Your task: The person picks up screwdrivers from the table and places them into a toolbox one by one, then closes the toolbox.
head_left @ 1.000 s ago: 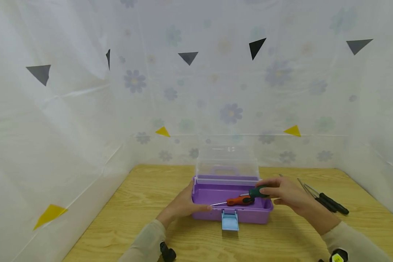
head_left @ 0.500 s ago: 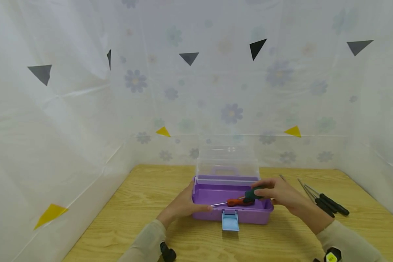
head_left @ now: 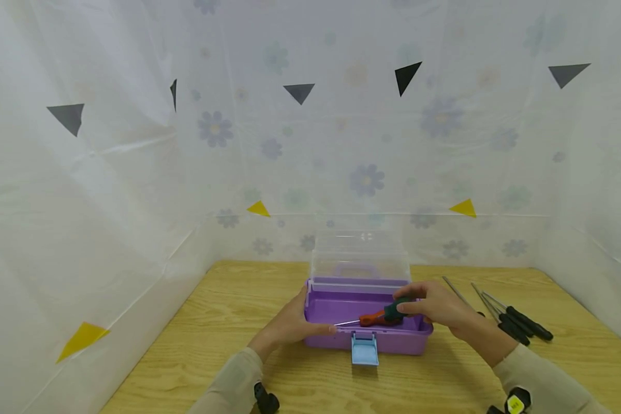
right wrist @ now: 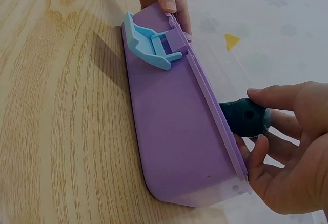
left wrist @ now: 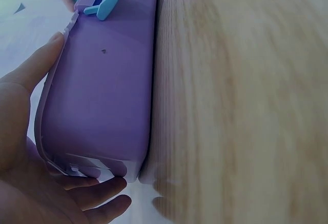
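Observation:
A purple toolbox (head_left: 328, 340) stands on the table, its clear lid (head_left: 359, 261) tipped back and its light-blue latch (head_left: 364, 349) hanging down in front. My left hand (head_left: 287, 325) grips the box's left end, thumb along the front rim and fingers round the end wall (left wrist: 97, 106). Inside lies a screwdriver with an orange-red handle (head_left: 367, 319), shaft pointing left. Over it, at the box's right side, my right hand (head_left: 437, 305) pinches the dark green handle (right wrist: 243, 117) of another screwdriver between thumb and fingers. The green one's shaft is hidden in the head view.
Several black-handled screwdrivers (head_left: 528, 325) lie on the wooden table (head_left: 269, 282) to the right, beyond my right forearm. White sheeting (head_left: 315, 144) with flower prints and taped triangles encloses the back and sides.
My right hand has moved left and slightly down with the green-handled screwdriver, bringing its handle over the orange-red one. My left hand has stayed on the toolbox.

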### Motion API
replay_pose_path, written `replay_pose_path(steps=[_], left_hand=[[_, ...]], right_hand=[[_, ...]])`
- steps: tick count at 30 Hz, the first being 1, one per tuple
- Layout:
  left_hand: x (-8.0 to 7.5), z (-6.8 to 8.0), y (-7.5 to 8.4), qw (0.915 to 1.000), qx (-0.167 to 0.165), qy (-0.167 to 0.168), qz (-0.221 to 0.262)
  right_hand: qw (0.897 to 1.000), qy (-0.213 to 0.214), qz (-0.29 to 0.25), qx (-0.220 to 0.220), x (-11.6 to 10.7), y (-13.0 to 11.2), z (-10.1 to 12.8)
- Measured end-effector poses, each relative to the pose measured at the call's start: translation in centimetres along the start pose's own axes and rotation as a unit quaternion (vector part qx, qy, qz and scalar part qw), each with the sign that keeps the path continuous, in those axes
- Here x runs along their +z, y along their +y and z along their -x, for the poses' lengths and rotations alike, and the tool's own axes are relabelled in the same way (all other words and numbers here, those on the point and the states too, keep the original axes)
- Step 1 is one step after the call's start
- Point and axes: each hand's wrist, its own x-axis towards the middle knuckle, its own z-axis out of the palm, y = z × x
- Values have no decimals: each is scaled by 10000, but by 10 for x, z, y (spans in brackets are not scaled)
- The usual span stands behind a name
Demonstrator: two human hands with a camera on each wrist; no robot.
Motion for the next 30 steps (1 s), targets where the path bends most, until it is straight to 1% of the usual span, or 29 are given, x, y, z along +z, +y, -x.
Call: replay_pose_path(steps=[8,16,23,30], left_hand=[[0,2,-1,9999,-106,64,-82],[0,-1,-3,9999,6,-12,-110],[2,-1,-1,9996,-194,9,-209],[1,-1,-2,9999,-57,-15,-138]], right_hand=[[9999,153,11,-50,3,0,1],[9995,288,-10,103,0,1,4],[9997,242,17,68,-4,3,7],[9997,226,-8,99,-2,2,8]])
